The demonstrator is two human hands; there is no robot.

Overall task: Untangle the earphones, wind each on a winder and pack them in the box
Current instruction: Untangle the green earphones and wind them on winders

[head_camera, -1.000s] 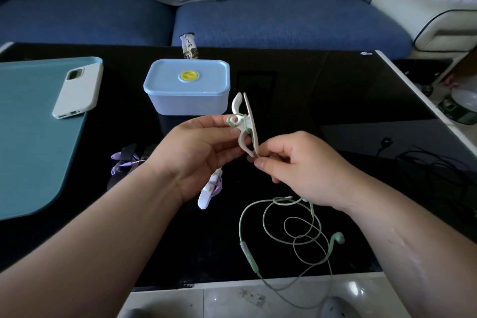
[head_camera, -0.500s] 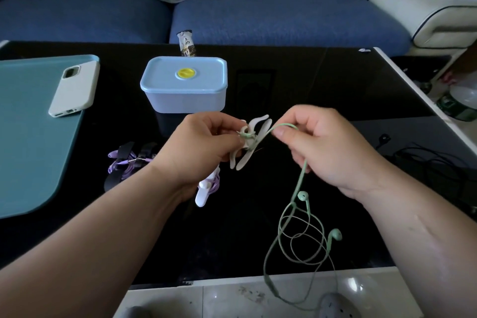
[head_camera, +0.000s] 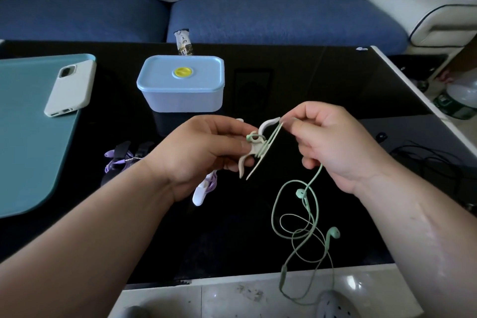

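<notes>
Pinching winder [head_camera: 254, 153] in left hand [head_camera: 204, 152] just in front of box [head_camera: 180, 85], green turns on it. Pinching cord of green earphones [head_camera: 333, 233] in right hand [head_camera: 335, 142], front-right of box. Slack loops crossing near edge of table [head_camera: 296, 80]. Box lidded, contents unseen. Phone [head_camera: 68, 88] on teal mat [head_camera: 25, 150] left of box. Sofa [head_camera: 258, 15] behind.

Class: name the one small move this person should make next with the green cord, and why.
Probably the right hand should carry the green cord round the winder once more: the left hand holds it, only a few strands cross it, and most cord hangs loose.
</notes>
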